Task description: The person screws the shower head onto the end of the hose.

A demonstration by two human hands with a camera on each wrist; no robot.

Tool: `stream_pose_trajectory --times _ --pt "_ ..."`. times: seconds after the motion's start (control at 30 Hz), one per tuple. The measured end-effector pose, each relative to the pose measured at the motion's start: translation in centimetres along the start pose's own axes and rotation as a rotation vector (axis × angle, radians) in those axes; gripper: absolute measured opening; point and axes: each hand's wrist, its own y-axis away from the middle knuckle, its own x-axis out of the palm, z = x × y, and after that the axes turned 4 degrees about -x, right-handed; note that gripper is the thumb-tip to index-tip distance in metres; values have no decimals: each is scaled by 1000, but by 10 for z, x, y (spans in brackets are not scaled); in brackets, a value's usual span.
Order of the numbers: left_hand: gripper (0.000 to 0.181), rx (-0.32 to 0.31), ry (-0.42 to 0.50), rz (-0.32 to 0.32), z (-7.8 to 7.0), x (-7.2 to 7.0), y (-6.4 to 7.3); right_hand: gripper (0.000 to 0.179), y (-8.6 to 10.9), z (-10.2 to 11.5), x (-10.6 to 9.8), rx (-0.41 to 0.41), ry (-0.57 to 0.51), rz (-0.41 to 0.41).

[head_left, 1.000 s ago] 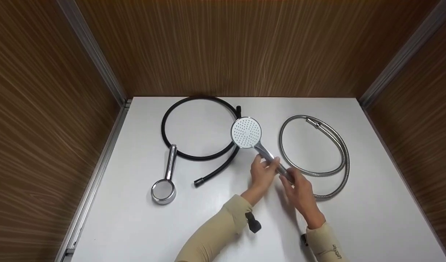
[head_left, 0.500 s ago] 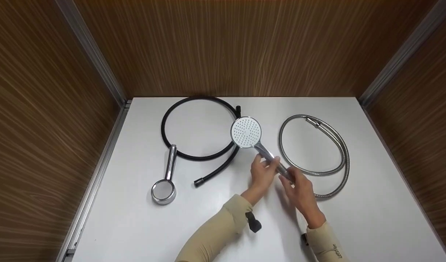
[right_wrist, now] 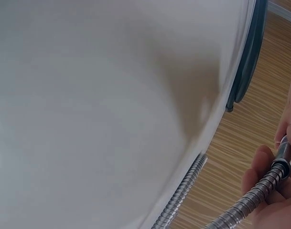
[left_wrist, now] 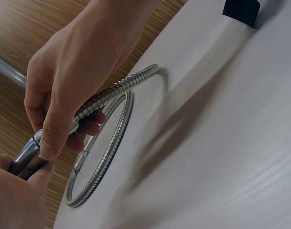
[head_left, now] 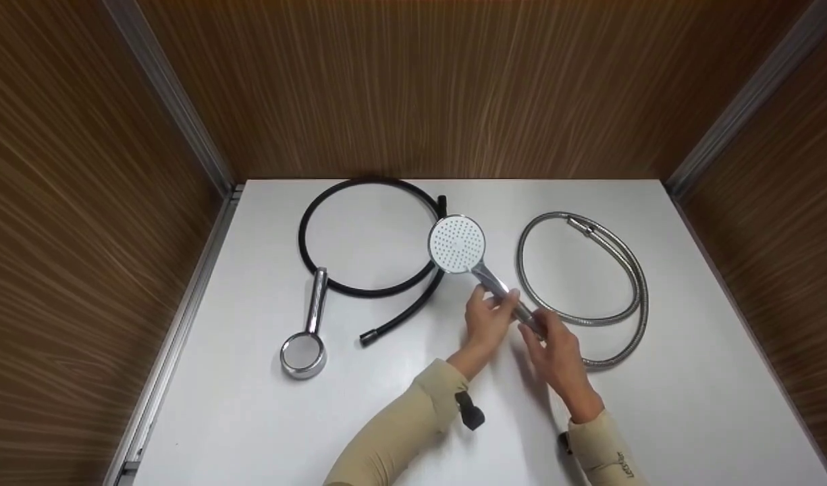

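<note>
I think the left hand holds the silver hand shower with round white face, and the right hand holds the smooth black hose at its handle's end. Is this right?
Partly. The left hand holds the silver hand shower, but at the end of its handle the right hand holds the silver, ribbed metal hose, not the black hose. The left wrist view shows this.

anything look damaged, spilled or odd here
Nothing stands out: no spill or damage shows. The left hand holds the white-faced shower head, the right hand grips the metal hose where they meet, and the black hose lies loosely looped.
</note>
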Motion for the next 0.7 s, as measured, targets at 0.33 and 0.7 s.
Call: stream_pose_trajectory --times 0.33,0.7 --pt "43 0 -9 14 -1 0 2 36 -1 1 -1 43 18 54" --pt "42 22 44 9 0 1 1 37 -1 1 0 22 13 26"
